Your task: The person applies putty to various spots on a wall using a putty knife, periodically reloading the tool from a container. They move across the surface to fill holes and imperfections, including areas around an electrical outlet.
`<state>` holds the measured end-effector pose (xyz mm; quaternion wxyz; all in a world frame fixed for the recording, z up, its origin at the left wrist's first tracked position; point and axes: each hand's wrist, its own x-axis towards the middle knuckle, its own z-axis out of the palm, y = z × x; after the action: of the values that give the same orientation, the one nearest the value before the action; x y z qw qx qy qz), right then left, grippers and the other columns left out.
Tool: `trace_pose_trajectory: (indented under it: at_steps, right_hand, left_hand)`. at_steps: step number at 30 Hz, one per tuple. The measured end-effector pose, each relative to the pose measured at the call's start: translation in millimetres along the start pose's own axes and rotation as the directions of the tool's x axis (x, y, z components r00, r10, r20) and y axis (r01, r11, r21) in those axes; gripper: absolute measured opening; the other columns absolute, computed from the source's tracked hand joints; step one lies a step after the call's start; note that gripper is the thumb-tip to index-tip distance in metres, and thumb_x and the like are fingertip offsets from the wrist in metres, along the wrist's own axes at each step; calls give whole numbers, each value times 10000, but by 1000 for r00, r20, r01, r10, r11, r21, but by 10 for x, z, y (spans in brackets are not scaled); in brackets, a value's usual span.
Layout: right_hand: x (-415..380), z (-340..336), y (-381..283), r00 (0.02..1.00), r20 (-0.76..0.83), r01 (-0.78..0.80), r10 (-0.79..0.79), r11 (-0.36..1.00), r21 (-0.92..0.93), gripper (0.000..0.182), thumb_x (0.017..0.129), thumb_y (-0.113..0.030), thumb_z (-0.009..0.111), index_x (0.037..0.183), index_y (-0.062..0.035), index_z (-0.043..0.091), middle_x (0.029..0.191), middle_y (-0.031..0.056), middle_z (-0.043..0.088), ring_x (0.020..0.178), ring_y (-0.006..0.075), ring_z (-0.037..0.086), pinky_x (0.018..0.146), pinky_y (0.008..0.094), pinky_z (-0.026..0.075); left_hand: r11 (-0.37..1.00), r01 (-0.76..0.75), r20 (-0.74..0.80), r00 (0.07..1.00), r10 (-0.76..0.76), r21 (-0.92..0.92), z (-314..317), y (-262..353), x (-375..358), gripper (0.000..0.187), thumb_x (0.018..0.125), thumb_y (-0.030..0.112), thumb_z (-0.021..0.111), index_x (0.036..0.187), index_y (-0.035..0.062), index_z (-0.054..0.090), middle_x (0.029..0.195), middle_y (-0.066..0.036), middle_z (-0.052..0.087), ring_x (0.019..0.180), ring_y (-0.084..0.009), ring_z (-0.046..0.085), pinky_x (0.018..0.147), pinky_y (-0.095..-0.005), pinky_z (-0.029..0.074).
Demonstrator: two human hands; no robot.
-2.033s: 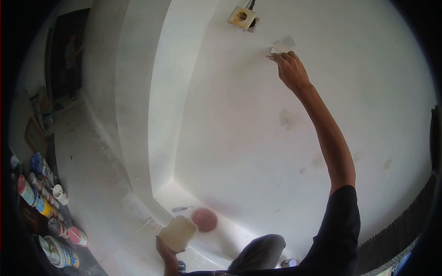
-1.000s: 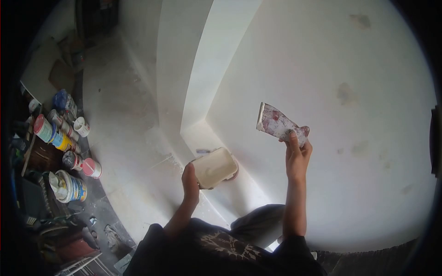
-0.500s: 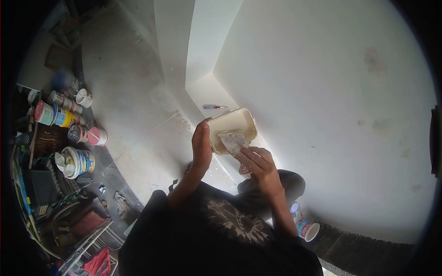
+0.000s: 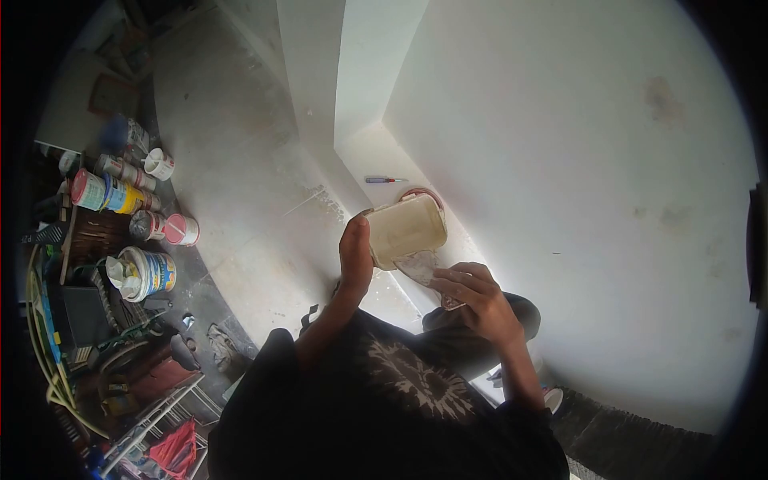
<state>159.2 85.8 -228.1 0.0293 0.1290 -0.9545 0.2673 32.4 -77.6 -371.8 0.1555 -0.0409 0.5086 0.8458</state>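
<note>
To the right of the cream rectangular plastic tub (image 4: 440, 226) we have a large, smooth white wall (image 4: 544, 120) with brownish blotches, and to the tub's left a broad, pale grey, speckled surface (image 4: 232, 144). Nearer to us than the tub is our black cloth shirt (image 4: 352, 408), printed with a pale burst design. Well to the left of the tub we see a round white bucket (image 4: 146, 274) with a blue patterned label. The tub itself is off to our front, in our left hand (image 4: 354, 258), tilted so that its pale-coated inside shows; our thumb lies along its left side, and the other fingers are mostly hidden. Our right hand (image 4: 480, 300), just to the near right of the tub, has its fingers bent narrowly around a flat, pale-smeared scraper (image 4: 418, 266). The scraper's wide end overlaps the tub's near edge, though we cannot tell whether it touches the coating within. Just beyond the tub, partly covered by it, we see a reddish round rim (image 4: 422, 190), and a little farther beyond lies a slim tool with a bluish handle (image 4: 386, 180).
</note>
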Motion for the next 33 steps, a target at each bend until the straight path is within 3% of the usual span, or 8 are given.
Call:
trace_pose_trajectory:
  at_steps: [7, 11, 13, 18, 20, 21, 23, 33]
  right_hand:
    - [-61, -6, 37, 988, -129, -69, 88, 986, 149, 505, 633, 133, 558, 1091, -47, 667, 1089, 99, 675, 998, 294, 606, 876, 371, 501]
    - [-99, 99, 148, 910, -347, -105, 226, 937, 333, 202, 886, -30, 559, 1051, 55, 637, 990, 155, 683, 905, 246, 631, 803, 308, 493]
    - [-144, 238, 215, 652, -375, -259, 659, 659, 707, 237, 931, -113, 590, 1101, 49, 622, 952, 124, 673, 851, 178, 627, 780, 301, 495]
    - [-128, 488, 263, 486, -291, 51, 824, 305, 951, 243, 954, -95, 541, 1088, 102, 590, 953, 108, 661, 879, 152, 611, 812, 279, 473]
    - [-199, 567, 138, 564, -565, -200, 603, 763, 615, 230, 942, -74, 543, 1101, 80, 602, 1026, 147, 659, 899, 203, 628, 849, 319, 487]
    - [-178, 490, 100, 733, -591, -183, 337, 934, 306, 259, 853, -9, 586, 1104, 13, 643, 1119, 146, 647, 959, 273, 625, 872, 363, 491]
    - [-208, 431, 65, 914, -405, -82, 5, 982, -173, 354, 733, -7, 625, 1077, -66, 684, 1176, 105, 634, 1036, 303, 590, 895, 401, 478]
    - [-288, 7, -203, 987, -148, -99, 58, 951, -293, 428, 640, -71, 699, 1055, -179, 708, 1179, -51, 647, 1016, 215, 494, 895, 370, 339]
  left_hand:
    - [1000, -26, 21, 999, 26, -3, -40, 12, 15, 424, 1003, 319, 421, 1206, -39, 523, 1102, -122, 589, 1012, -173, 563, 886, -304, 451]
    - [1000, -15, 27, 1000, 14, 14, 36, 12, -31, 435, 1005, 326, 418, 1214, -42, 516, 1115, -124, 580, 1023, -176, 555, 892, -303, 447]
    - [1000, -25, 37, 999, 24, 19, 94, 60, -73, 438, 1005, 329, 417, 1216, -43, 513, 1118, -125, 577, 1025, -177, 552, 895, -304, 445]
    - [990, -107, 7, 994, 107, 93, 178, 78, -147, 428, 1013, 322, 403, 1207, -44, 511, 1119, -133, 573, 1024, -184, 549, 906, -308, 441]
    - [995, -73, -1, 997, 74, 75, 197, 83, -154, 426, 1015, 319, 398, 1201, -46, 514, 1113, -134, 576, 1022, -185, 552, 906, -309, 440]
    - [998, -37, -10, 999, 37, 58, 202, 80, -165, 424, 1017, 315, 393, 1196, -49, 517, 1107, -136, 579, 1020, -186, 554, 906, -310, 440]
    - [998, -38, 5, 999, 37, 45, 191, 22, -155, 426, 1018, 314, 390, 1194, -52, 518, 1106, -136, 582, 1021, -186, 556, 906, -310, 442]
    - [1000, -17, 94, 995, 16, 8, 147, -52, -28, 445, 1017, 323, 389, 1210, -56, 518, 1115, -136, 593, 1025, -181, 568, 905, -308, 448]
